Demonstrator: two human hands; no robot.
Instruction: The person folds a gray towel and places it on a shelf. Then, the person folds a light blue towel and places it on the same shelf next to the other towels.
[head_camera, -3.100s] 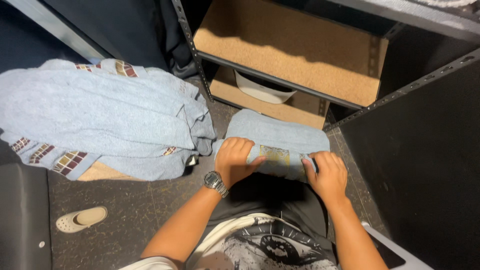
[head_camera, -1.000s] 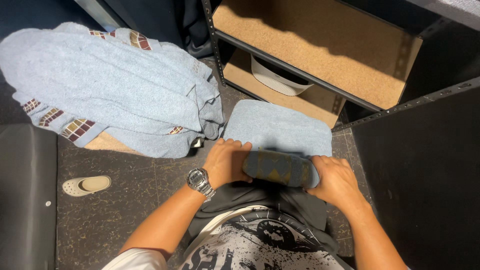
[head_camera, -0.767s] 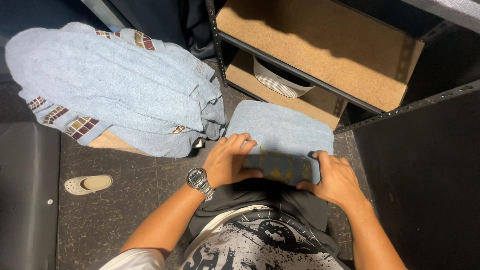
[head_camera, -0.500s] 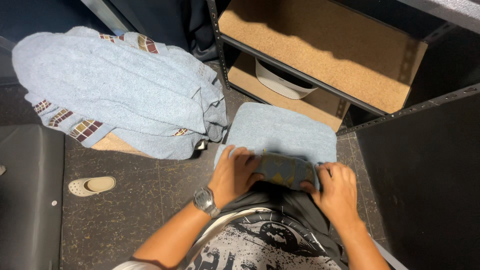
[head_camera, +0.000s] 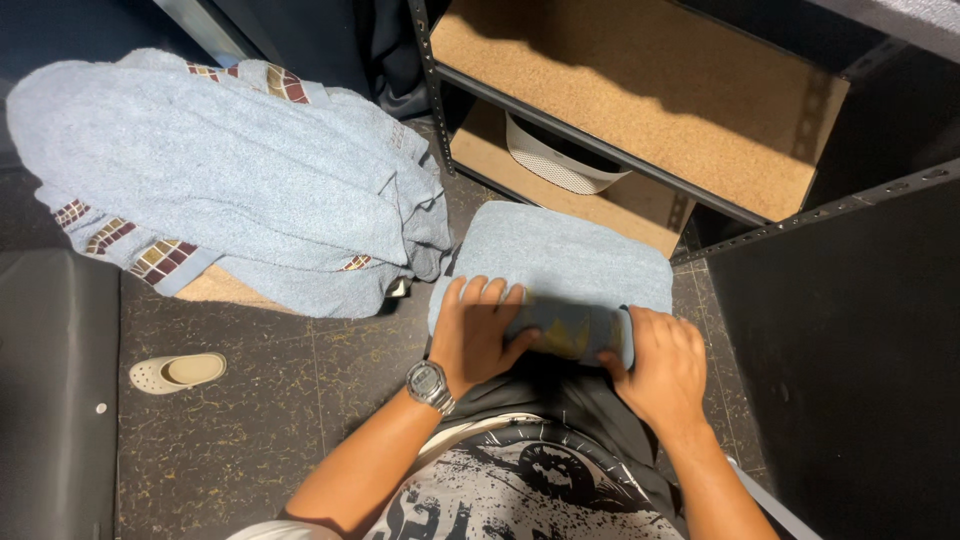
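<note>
Nearest, I see my left hand (head_camera: 478, 335) lying flat, fingers spread, on the rolled near edge of a light blue towel (head_camera: 565, 260), with a grey wristwatch (head_camera: 430, 383) just behind it; my right hand (head_camera: 662, 365) cups the roll's other end, fingers curled about it. Both hands press the towel rather than lift it. The towel lies across my lap and the dark speckled floor (head_camera: 250, 430), its far part spread flat toward the shelf. By my judgement, the step in hand is rolling the towel away from me; the next move calls for even pressure from both palms so the roll stays straight (terry cloth is soft and skews easily). Farther left, a pale clog (head_camera: 178, 372) rests on the floor. Beyond it, a heap of matching blue towels (head_camera: 220, 180) with checked borders lies rumpled. Farthest, a black metal shelf (head_camera: 640, 110) carries coarse particle boards, with a white ribbed basket (head_camera: 560, 160) beneath.
</note>
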